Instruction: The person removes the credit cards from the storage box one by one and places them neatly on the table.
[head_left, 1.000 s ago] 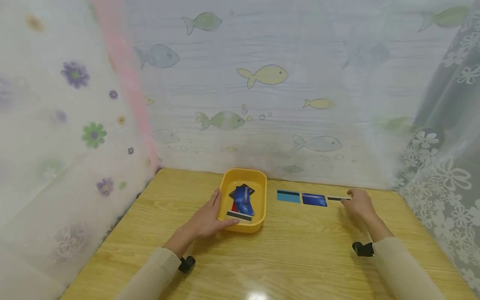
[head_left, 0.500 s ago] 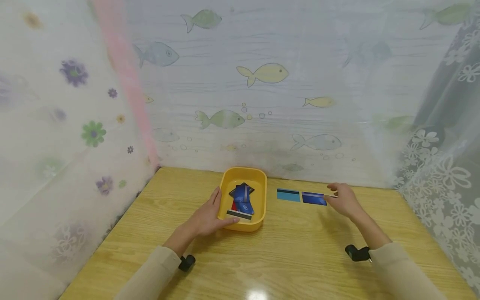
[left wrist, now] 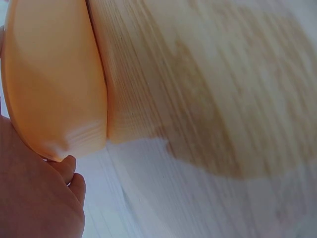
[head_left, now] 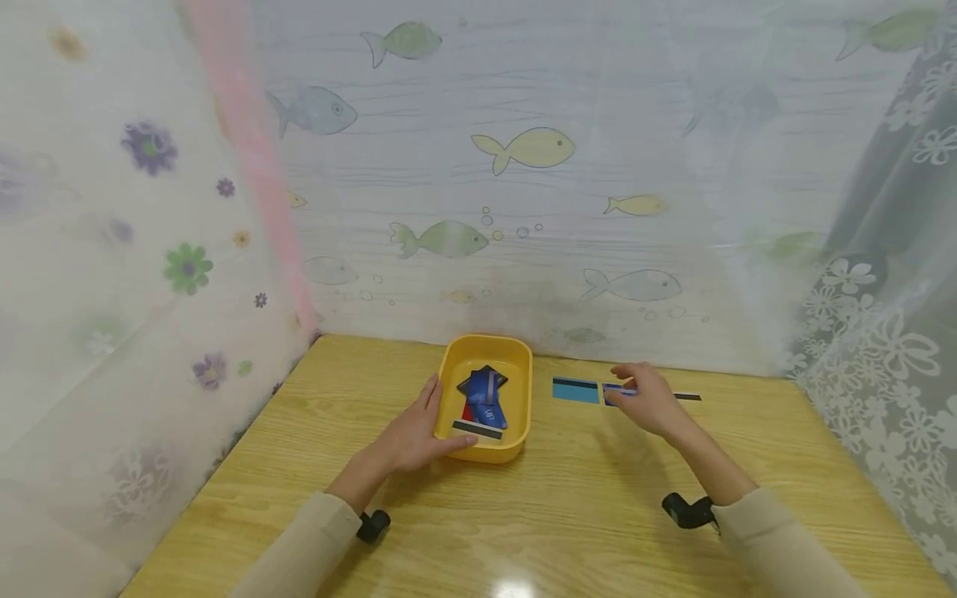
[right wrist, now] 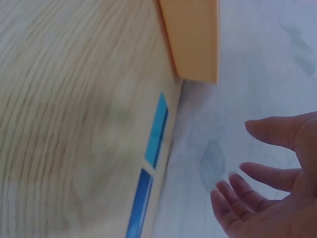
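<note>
Left hand (head_left: 409,436) rests against the near-left side of the yellow tray (head_left: 518,357), fingers fairly straight along the wall, thumb at the near rim; it steadies the tray without curling round it. In the left wrist view the tray wall (left wrist: 49,79) fills the upper left, with the hand (left wrist: 34,198) below it touching the base edge.

The tray sits on the wooden bench (head_left: 583,515) near the back wall, a bit left of centre. Inside is a loose pile of cards (head_left: 484,400): dark blue ones, a red one partly covered, and a light card with a black stripe (head_left: 477,429) at the near end.

Right hand (head_left: 649,399) hovers over the row of cards laid out right of the tray, fingers spread and relaxed, holding nothing, as the right wrist view shows (right wrist: 277,183). Light blue card (head_left: 576,389) lies flat just right of the tray, apart from it. Dark blue card (head_left: 615,392) is next to it, mostly hidden under the right hand; cannot tell if the fingers touch it. Third card with a black stripe (head_left: 686,396) pokes out past the hand on the right.

The right wrist view is blurred; it shows the tray corner (right wrist: 193,39), the light blue card (right wrist: 157,130) and the dark blue card (right wrist: 138,206) in a line.

Backdrop: fish-print sheet (head_left: 523,149) behind, flower-print curtain (head_left: 149,208) left, lace curtain (head_left: 882,332) right.
</note>
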### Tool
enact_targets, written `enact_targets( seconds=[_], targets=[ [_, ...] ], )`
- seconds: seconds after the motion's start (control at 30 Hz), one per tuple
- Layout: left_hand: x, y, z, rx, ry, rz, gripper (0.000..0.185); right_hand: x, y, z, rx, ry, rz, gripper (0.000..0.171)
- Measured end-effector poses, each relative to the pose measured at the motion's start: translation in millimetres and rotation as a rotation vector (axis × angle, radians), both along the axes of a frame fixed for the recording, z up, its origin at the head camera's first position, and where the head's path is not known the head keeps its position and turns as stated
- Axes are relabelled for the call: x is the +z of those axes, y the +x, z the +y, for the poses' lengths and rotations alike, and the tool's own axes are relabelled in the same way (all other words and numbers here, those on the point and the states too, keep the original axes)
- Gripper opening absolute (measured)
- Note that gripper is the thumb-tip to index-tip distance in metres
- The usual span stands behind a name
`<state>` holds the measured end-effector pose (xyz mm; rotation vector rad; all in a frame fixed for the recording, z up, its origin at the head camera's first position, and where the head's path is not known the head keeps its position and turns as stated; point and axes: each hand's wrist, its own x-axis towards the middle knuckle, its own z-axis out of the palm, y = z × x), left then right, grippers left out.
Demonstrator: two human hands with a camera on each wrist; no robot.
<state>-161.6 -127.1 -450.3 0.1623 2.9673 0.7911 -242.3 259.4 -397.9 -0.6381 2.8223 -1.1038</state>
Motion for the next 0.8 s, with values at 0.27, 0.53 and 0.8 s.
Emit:
enact_targets(
  seconds=[0.27,0.53,0.8],
  targets=[
    [-0.6,-0.7,0,0.004,0.000,-0.009,0.130,0.3,5.8,-21,0.063,-0.063,0.041,0.048],
    [0.6,-0.8,-1,-0.004,-0.007,0.004,0.130,1.4,10.4,-43,0.094,-0.088,0.002,0.047],
    [0.3,1.0,1,-0.002,0.009,0.003,0.127,-3.2,13.9,-66,0.126,-0.132,-0.030,0.048]
  ],
)
